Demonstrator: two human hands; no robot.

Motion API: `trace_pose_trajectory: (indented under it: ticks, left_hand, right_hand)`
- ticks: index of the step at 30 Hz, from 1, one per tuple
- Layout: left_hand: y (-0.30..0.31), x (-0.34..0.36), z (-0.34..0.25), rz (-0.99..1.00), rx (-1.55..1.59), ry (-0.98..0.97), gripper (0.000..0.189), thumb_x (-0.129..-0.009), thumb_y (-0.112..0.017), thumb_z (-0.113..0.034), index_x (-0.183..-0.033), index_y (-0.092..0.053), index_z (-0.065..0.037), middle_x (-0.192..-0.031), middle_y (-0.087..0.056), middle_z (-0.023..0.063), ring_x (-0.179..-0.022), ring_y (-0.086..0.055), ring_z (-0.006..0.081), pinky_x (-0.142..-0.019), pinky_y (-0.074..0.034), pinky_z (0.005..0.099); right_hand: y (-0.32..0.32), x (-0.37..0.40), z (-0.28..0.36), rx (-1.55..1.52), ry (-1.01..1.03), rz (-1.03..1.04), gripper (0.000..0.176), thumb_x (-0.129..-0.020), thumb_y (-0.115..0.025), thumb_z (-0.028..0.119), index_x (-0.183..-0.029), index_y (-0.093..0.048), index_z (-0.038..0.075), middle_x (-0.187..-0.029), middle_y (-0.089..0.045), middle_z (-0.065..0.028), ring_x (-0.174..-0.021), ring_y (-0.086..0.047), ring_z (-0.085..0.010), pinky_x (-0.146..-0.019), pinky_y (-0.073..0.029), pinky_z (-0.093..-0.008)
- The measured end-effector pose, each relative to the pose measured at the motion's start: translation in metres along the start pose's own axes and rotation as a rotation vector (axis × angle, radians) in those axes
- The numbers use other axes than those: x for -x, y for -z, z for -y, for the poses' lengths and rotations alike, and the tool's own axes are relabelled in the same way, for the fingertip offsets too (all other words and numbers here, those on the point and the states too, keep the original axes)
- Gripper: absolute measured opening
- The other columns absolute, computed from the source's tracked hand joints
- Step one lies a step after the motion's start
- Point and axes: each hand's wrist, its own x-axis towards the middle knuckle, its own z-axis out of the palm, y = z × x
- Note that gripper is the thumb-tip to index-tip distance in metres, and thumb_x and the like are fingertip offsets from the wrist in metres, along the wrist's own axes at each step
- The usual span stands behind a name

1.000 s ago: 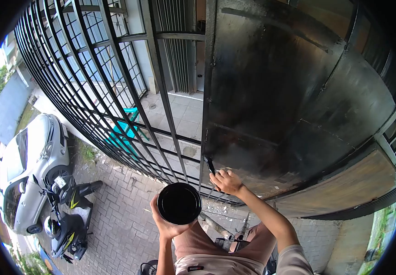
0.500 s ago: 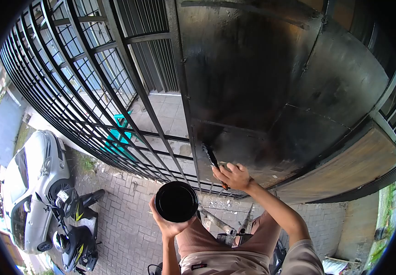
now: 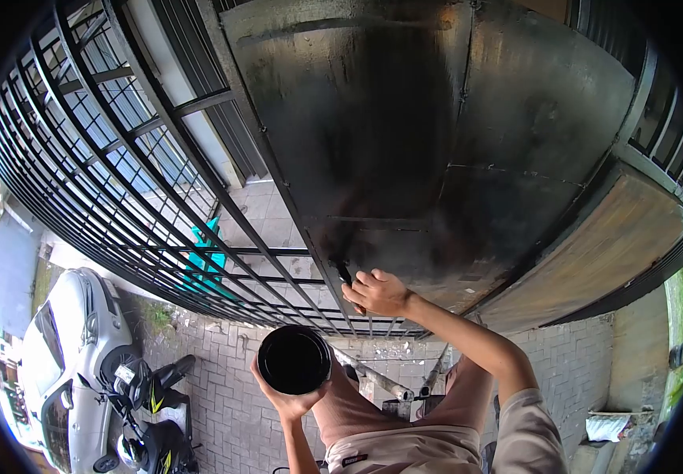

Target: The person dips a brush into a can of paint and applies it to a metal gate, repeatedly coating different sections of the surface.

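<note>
My right hand (image 3: 379,292) is closed round the handle of a paintbrush (image 3: 345,273), whose dark bristles touch the lower left of a metal gate panel (image 3: 373,142). Wet-looking black paint covers much of that panel, while its bottom edge shows bare brownish metal. In my left hand (image 3: 288,399) is a round can of black paint (image 3: 294,359), held upright below and left of the brush. The fingers wrap the can's side and underside. Its dark surface fills the opening, so the paint's depth cannot be made out.
Black gate bars (image 3: 120,158) curve along the left, with a teal plastic chair (image 3: 205,257) behind them. A silver car (image 3: 73,340) and a motorcycle (image 3: 152,411) stand on the paving at lower left. Metal poles (image 3: 381,381) lie between my legs. A brownish panel (image 3: 579,245) is at right.
The brush and my right hand have moved down the panel, the brush now standing steeper. My view has shifted, so the gate appears further left. The can stays in my left hand.
</note>
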Motion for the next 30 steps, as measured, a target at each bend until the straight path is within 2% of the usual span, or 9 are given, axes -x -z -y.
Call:
trace_pose_trajectory:
  ticks: [4,8,11,14,16,21,24,30]
  left_hand:
    - [0.003,0.003,0.004,-0.012,-0.030,-0.001,0.104,-0.040,-0.091,-0.031,-0.124,-0.038,-0.001,-0.114,-0.054,0.0117,-0.104,-0.057,0.0249,-0.096,-0.044,0.0399]
    - [-0.001,-0.002,-0.001,0.014,-0.036,-0.024,0.107,-0.040,-0.092,-0.033,-0.126,-0.037,-0.001,-0.116,-0.053,0.0122,-0.106,-0.056,0.0256,-0.097,-0.043,0.0404]
    - [-0.002,-0.001,-0.003,0.027,-0.035,-0.056,0.108,-0.040,-0.092,-0.033,-0.126,-0.037,-0.001,-0.116,-0.053,0.0125,-0.107,-0.056,0.0258,-0.097,-0.043,0.0409]
    - [-0.001,0.000,-0.003,0.043,-0.038,-0.046,0.108,-0.040,-0.090,-0.031,-0.126,-0.033,-0.001,-0.116,-0.049,0.0137,-0.107,-0.053,0.0262,-0.093,-0.044,0.0413]
    - [0.002,0.001,-0.004,0.036,-0.052,-0.033,0.108,-0.040,-0.090,-0.031,-0.126,-0.033,-0.001,-0.117,-0.049,0.0138,-0.107,-0.053,0.0266,-0.094,-0.044,0.0414]
    - [0.006,0.002,0.006,0.054,-0.016,0.015,0.108,-0.040,-0.089,-0.031,-0.126,-0.033,-0.001,-0.117,-0.049,0.0137,-0.108,-0.053,0.0270,-0.095,-0.043,0.0419]
    - [0.003,-0.001,0.004,0.052,-0.042,-0.007,0.108,-0.039,-0.089,-0.031,-0.126,-0.034,-0.001,-0.117,-0.048,0.0135,-0.108,-0.053,0.0270,-0.095,-0.043,0.0421]
    - [-0.001,0.001,-0.001,0.042,-0.056,-0.008,0.108,-0.039,-0.089,-0.031,-0.126,-0.034,0.000,-0.117,-0.048,0.0135,-0.109,-0.052,0.0269,-0.096,-0.042,0.0421]
  right_hand:
    - [0.021,0.007,-0.007,0.106,-0.017,-0.130,0.037,-0.083,-0.050,0.039,-0.107,-0.060,0.013,-0.082,-0.055,0.0028,-0.094,-0.049,-0.0135,-0.076,-0.035,-0.0282]
    - [-0.015,0.029,0.011,0.051,0.081,-0.031,0.037,-0.083,-0.053,0.039,-0.105,-0.060,0.011,-0.084,-0.057,0.0013,-0.098,-0.050,-0.0152,-0.081,-0.038,-0.0289]
    - [-0.038,0.034,0.027,-0.164,0.080,0.053,0.035,-0.083,-0.056,0.039,-0.100,-0.059,0.007,-0.086,-0.058,0.0004,-0.100,-0.052,-0.0160,-0.085,-0.041,-0.0311]
    - [-0.060,0.042,0.035,-0.202,0.151,0.220,0.035,-0.083,-0.057,0.040,-0.096,-0.059,0.007,-0.084,-0.057,-0.0003,-0.098,-0.052,-0.0164,-0.081,-0.043,-0.0322]
    - [-0.065,0.046,0.038,-0.196,0.095,0.168,0.033,-0.083,-0.057,0.040,-0.096,-0.059,0.009,-0.083,-0.057,0.0016,-0.099,-0.052,-0.0163,-0.081,-0.042,-0.0330]
    - [0.002,0.024,0.011,0.053,-0.044,-0.063,0.039,-0.083,-0.052,0.040,-0.110,-0.060,0.012,-0.089,-0.057,0.0027,-0.097,-0.050,-0.0155,-0.078,-0.038,-0.0287]
    - [0.000,0.027,0.007,0.142,-0.029,-0.149,0.042,-0.083,-0.048,0.042,-0.111,-0.060,0.013,-0.088,-0.056,0.0014,-0.096,-0.049,-0.0153,-0.078,-0.038,-0.0292]
    - [-0.039,0.034,0.032,-0.100,0.055,0.090,0.035,-0.083,-0.056,0.038,-0.105,-0.060,0.012,-0.089,-0.058,-0.0013,-0.099,-0.053,-0.0169,-0.083,-0.041,-0.0316]
